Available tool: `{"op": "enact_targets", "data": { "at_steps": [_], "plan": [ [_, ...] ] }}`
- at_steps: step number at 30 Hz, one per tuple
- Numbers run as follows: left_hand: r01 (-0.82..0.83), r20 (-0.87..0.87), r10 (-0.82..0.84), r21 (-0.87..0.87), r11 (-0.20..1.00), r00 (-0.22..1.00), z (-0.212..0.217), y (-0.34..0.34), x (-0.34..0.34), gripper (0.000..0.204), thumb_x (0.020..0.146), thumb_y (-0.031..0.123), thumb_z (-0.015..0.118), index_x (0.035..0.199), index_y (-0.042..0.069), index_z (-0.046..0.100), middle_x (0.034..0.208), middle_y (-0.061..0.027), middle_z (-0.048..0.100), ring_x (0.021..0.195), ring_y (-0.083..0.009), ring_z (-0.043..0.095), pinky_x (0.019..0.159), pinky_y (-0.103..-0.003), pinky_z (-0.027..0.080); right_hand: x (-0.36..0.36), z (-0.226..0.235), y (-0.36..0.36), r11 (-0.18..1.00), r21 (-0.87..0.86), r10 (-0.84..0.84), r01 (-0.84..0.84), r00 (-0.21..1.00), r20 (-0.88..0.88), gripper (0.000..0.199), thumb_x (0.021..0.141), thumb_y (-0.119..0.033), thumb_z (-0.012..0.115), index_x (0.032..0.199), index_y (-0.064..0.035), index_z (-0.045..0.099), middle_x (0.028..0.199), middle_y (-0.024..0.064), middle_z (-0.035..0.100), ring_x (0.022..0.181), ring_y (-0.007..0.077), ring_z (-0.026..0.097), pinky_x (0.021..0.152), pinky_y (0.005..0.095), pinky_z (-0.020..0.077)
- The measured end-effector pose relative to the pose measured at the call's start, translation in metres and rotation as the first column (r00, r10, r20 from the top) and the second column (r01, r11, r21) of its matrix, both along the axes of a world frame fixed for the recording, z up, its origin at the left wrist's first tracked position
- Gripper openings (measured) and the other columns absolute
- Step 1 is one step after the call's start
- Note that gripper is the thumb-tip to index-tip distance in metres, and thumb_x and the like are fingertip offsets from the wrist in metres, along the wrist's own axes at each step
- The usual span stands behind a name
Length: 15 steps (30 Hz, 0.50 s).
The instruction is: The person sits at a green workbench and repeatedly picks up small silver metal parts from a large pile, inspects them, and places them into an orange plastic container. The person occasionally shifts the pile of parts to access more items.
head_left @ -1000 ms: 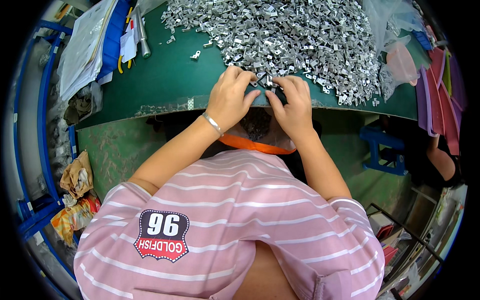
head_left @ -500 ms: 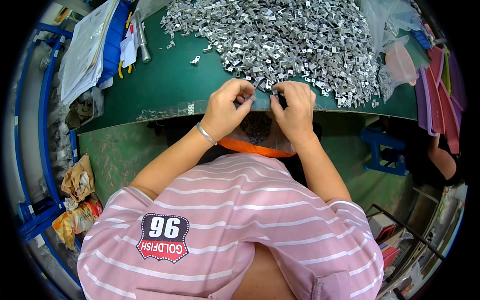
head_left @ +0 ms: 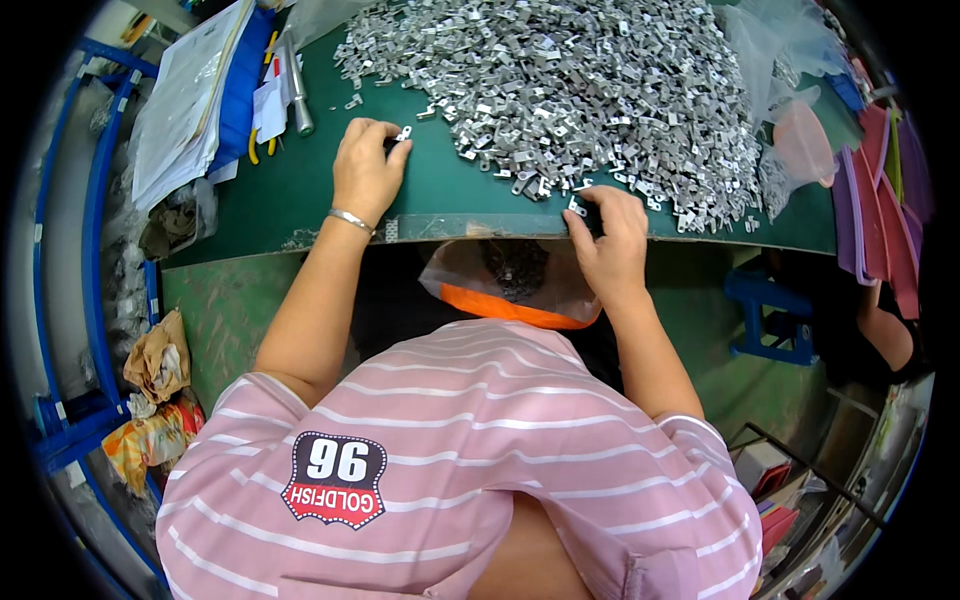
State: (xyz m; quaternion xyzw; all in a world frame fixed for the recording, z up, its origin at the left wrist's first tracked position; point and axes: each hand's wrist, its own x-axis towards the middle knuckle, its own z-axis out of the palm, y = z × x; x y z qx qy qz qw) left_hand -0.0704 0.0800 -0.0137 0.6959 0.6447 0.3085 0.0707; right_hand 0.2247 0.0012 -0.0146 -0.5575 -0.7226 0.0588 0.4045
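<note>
My left hand is at the left of the green table, thumb and forefinger closed at a small silver metal bracket with a hole in it. Near the front edge, my right hand has another small metal bracket between thumb and forefinger. Beyond both hands spreads a large pile of such brackets. Below the table edge, a clear bag with an orange rim lies open in front of me, dark small parts inside it.
Papers on a blue holder, yellow-handled tools and a metal rod lie at the left. A pink scoop-like container and plastic bags stand at the right, beside pink and purple bins. A blue stool and another person's arm are at the lower right.
My hands were close together at the table edge and are now apart. My left hand went left and away to the lone bracket; my right moved slightly right and nearer me.
</note>
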Motion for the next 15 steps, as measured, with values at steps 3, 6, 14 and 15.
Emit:
{"op": "enact_targets", "data": {
  "at_steps": [3,6,14,15],
  "plan": [
    [0.206,0.145,-0.200,-0.025,0.978,0.969,0.009,-0.014,0.016,0.016,0.080,0.007,0.075,0.093,0.001,0.069,0.090,-0.0108,0.064,0.074,-0.0246,0.065,0.067,-0.034,0.054,-0.002,-0.010,0.003,0.999,-0.005,0.041,-0.041,0.999,-0.007,0.021,0.077,-0.005,0.074,0.095,-0.0091,0.064,0.095,0.0058,0.066,0.093,0.0288,0.060,0.080,0.0402,0.0424],
    [0.321,0.659,-0.115,-0.201,0.926,0.743,0.012,-0.035,0.041,0.014,0.091,0.009,0.068,0.102,0.000,0.067,0.089,-0.0066,0.067,0.072,-0.0128,0.063,0.065,-0.026,0.052,-0.002,-0.005,0.001,0.997,-0.028,0.068,-0.072,0.991,-0.117,0.018,0.079,-0.001,0.072,0.094,-0.0061,0.064,0.094,0.0077,0.066,0.087,0.0279,0.062,0.077,0.0374,0.0459],
    [0.670,0.965,0.259,-0.211,0.712,0.029,0.016,-0.057,0.063,0.015,0.098,0.010,0.061,0.110,0.002,0.065,0.090,-0.0042,0.067,0.076,-0.0095,0.061,0.070,-0.023,0.052,0.011,0.015,-0.013,0.896,-0.076,0.396,-0.438,0.864,-0.311,0.012,0.079,0.000,0.071,0.090,-0.0006,0.066,0.091,0.0126,0.066,0.080,0.0301,0.063,0.073,0.0379,0.0498],
    [0.683,0.966,0.178,-0.260,0.682,0.189,0.017,-0.058,0.065,0.014,0.097,0.009,0.062,0.109,0.002,0.065,0.093,-0.0042,0.066,0.077,-0.0092,0.061,0.071,-0.023,0.051,0.012,0.013,-0.012,0.880,-0.065,0.439,-0.471,0.857,-0.271,0.012,0.079,-0.001,0.072,0.089,-0.0002,0.066,0.091,0.0129,0.066,0.079,0.0309,0.063,0.073,0.0385,0.0497]
  ]
}}
